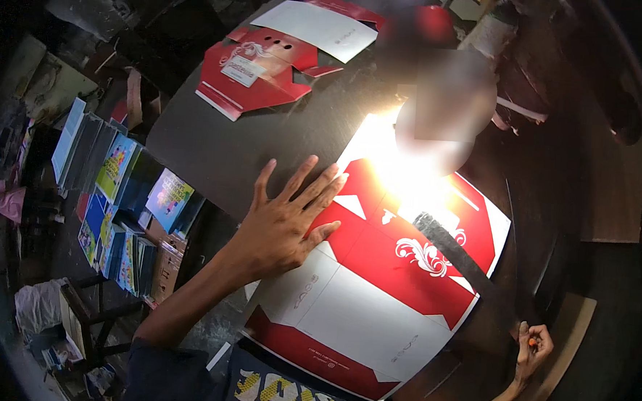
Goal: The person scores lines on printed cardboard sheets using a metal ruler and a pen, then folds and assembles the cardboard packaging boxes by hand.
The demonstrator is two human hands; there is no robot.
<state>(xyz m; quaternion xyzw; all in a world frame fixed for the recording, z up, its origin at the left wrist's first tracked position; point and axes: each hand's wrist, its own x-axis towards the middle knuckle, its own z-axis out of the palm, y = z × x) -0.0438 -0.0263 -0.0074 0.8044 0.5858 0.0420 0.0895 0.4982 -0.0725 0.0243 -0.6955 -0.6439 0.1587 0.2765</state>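
Observation:
A red and white printed cardboard sheet [373, 305] with white swirl patterns lies on the dark table in front of me. My left hand [280, 227] rests on its left side, palm down with the fingers spread. A dark, worn flat strip [453, 251] slants across the sheet's right part towards my right hand. Off the sheet's right edge, my right hand [533, 351] is closed, and a small orange piece shows between its fingers. Most of what it holds is hidden. Strong glare washes out the sheet's far part.
On the far left of the dark tabletop [193, 143] lie red cut cardboard blanks [259, 74] and a white panel [315, 27]. Stacks of colourful booklets [119, 168] stand to the left. A blurred rounded shape [445, 109] is above the glare. A wooden board [559, 358] lies at right.

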